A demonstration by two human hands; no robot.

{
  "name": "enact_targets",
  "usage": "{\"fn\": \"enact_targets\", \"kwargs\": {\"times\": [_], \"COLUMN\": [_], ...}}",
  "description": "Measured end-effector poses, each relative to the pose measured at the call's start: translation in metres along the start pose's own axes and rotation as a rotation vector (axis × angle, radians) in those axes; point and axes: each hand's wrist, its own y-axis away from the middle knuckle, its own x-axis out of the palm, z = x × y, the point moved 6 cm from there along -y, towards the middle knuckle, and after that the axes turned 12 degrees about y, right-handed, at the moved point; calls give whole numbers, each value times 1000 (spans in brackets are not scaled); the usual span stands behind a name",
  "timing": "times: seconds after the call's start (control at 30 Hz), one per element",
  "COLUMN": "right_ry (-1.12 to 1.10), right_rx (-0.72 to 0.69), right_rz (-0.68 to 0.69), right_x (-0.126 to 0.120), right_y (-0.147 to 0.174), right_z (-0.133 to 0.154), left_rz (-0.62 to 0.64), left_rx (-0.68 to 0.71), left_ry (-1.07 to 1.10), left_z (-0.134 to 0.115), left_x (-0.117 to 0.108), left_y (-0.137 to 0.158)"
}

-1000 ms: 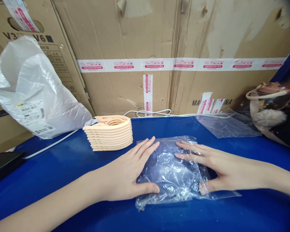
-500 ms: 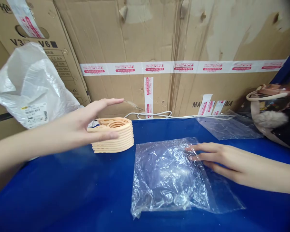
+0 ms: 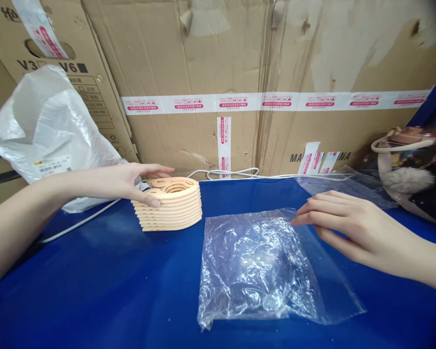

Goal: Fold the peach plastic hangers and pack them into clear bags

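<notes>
A stack of several flat peach plastic pieces (image 3: 174,211) stands on the blue table (image 3: 94,291), left of centre. My left hand (image 3: 138,182) grips the stack's top at its left end, thumb on the front edge and fingers behind. A crumpled clear plastic bag (image 3: 254,261) lies flat in the middle of the table. My right hand (image 3: 345,225) hovers at the bag's upper right corner, fingers stretched out and holding nothing, fingertips just at the bag's edge.
Taped cardboard boxes (image 3: 210,58) form a wall along the back. A white plastic bag (image 3: 51,131) with a label leans at the left. A white cable (image 3: 232,173) runs along the back edge. Another clear bag (image 3: 349,186) and a handbag (image 3: 417,169) lie at the right.
Both hands left the clear bag, where they lay flat. My left hand swung left and closed on the top of the peach stack. My right hand lifted toward the bag's upper right corner.
</notes>
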Motion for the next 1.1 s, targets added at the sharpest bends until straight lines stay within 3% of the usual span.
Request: {"fn": "enact_targets", "kwargs": {"times": [0.13,0.23,0.33,0.43,0.53,0.77,0.97,1.1], "right_ry": [2,-108,-401,-797,-1103,-1292,-1310,-1315], "right_rx": [16,168,426,579,600,668,632,608], "right_rz": [-86,-148,-104,26,168,253,240,249], "right_x": [-7,-10,0,21,38,51,52,51], "right_y": [-5,-12,-19,-26,-30,-19,-19,-20], "right_z": [-1,-5,-9,-1,13,22,26,26], "left_rz": [-55,-148,-322,-287,-279,-239,-186,-250], "left_rx": [36,36,154,333,420,397,400,432], "left_ry": [12,83,169,263,263,213,148,98], "left_z": [-2,-19,-64,-117,-146,-144,-142,-143], "left_x": [-6,-9,-2,29,59,93,99,97], "left_y": [2,4,7,8,10,12,14,16]}}
